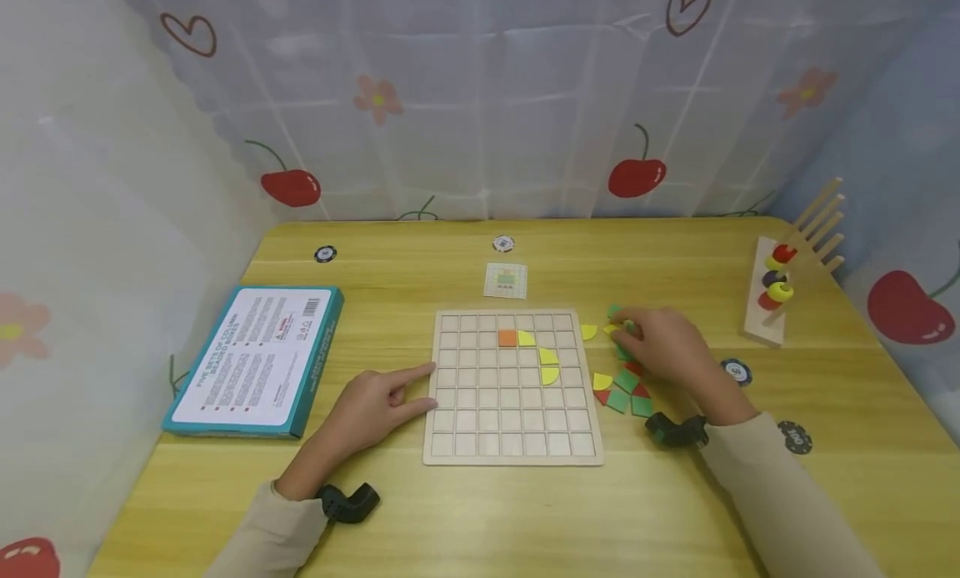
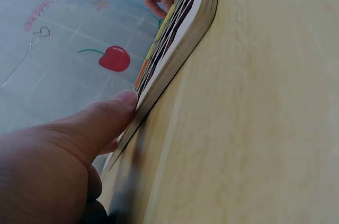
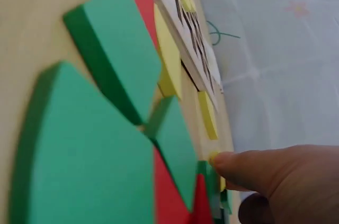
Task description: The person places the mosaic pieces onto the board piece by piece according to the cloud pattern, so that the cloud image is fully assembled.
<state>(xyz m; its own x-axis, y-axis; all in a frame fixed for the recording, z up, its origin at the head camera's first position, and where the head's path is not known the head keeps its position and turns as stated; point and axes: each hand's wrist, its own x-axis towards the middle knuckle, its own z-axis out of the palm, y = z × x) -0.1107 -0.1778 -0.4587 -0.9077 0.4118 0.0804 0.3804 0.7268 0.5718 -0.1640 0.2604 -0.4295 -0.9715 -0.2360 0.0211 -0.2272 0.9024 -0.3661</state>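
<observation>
One left hand (image 1: 372, 401) touched the grid board (image 1: 489, 397) at its left edge, thumb and forefinger straight, apart, right hand (image 1: 666, 342), right of the board, pinched a yellow piece (image 1: 611, 329).

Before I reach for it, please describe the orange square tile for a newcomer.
On the yellow wooden table lies a square wooden grid board. In its second row from the far edge, middle column, sits the orange square tile. Only it is orange; the board's other three tiles are yellow quarter-circles.
</observation>
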